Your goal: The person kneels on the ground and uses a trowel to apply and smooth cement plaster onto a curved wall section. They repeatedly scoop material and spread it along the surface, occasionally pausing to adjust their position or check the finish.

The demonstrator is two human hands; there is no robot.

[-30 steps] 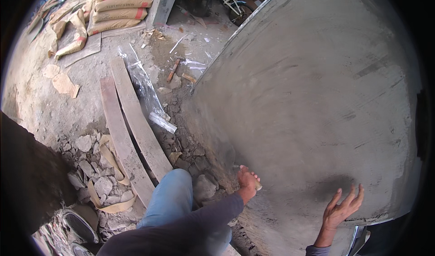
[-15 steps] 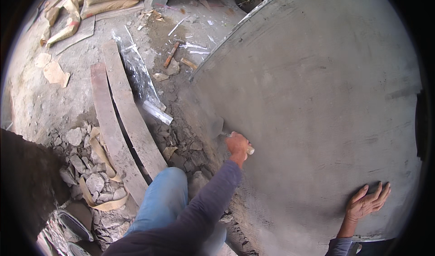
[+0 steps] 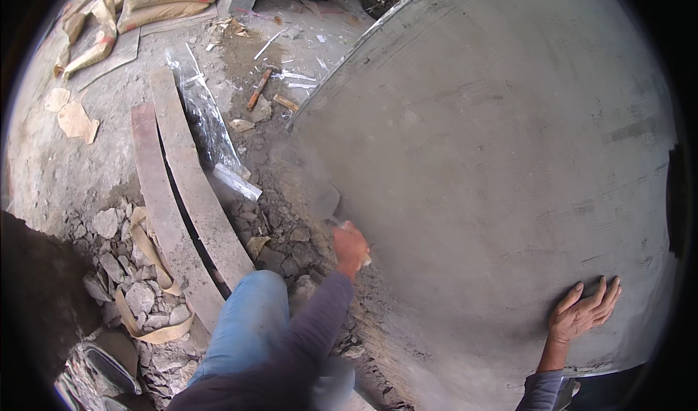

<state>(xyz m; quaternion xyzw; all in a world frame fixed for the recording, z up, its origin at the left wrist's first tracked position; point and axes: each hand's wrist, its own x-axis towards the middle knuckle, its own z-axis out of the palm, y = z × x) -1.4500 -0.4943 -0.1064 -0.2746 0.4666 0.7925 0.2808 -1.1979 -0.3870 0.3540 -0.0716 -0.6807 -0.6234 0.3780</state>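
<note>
My left hand (image 3: 351, 246) is closed around the handle of a trowel, whose pale butt end shows below the fist. The trowel's grey blade (image 3: 326, 201) points up and to the left, at the lower left border of a large grey plastered wall (image 3: 480, 171). Its outline is blurred, so I cannot tell whether it touches the plaster. Over at the lower right, my right hand (image 3: 584, 311) lies flat on the same surface with its fingers spread, holding nothing.
Two long boards (image 3: 205, 222) lie left of my knee beside broken rubble (image 3: 142, 294) and a tan strap (image 3: 169, 332). Clear plastic sheeting (image 3: 206, 124) and a hammer (image 3: 259, 89) lie farther off. Stacked bags (image 3: 171, 0) stand at the far left.
My left hand and the trowel have moved left and slightly down along the plaster's border. My right hand stays flat on the surface. The whole view has shifted slightly.
</note>
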